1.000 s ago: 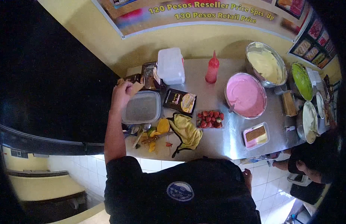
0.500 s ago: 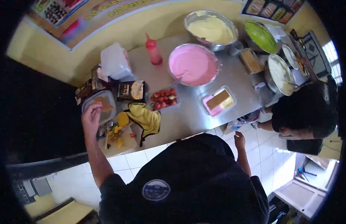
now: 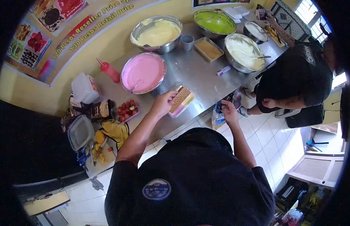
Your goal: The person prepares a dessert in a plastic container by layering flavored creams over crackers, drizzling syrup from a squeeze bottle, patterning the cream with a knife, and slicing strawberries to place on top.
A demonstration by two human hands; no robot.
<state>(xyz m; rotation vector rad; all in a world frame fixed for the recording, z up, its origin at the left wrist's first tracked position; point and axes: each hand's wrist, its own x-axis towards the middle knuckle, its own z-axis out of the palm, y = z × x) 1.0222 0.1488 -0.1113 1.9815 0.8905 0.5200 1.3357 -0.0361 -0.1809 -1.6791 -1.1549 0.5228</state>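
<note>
My left hand point(image 3: 164, 104) pinches a brown graham cracker point(image 3: 181, 96) over a small clear plastic tub point(image 3: 189, 103). Pink and pale yellow cream shows in the tub beneath and beside the cracker. Whether the cracker rests on the cream I cannot tell. My right hand point(image 3: 230, 113) hangs in front of the table edge, loosely bent and open, with nothing visible in it. A steel bowl of pink cream point(image 3: 143, 71) with a utensil in it stands just beyond the tub. To the left is a clear box of strawberries point(image 3: 126, 111).
Behind stand bowls of yellow cream point(image 3: 158, 34), green cream point(image 3: 214, 22) and white cream point(image 3: 243, 52). A tray with a brown layer point(image 3: 209, 49) lies between them. A red squeeze bottle point(image 3: 108, 71), yellow cloth point(image 3: 116, 132) and cut mango point(image 3: 97, 150) are leftward. A co-worker point(image 3: 295, 75) stands right.
My left hand has moved right from the lidless container of crackers to the small tub, bringing a cracker. My view has turned right. The co-worker's arm now reaches toward the back.
</note>
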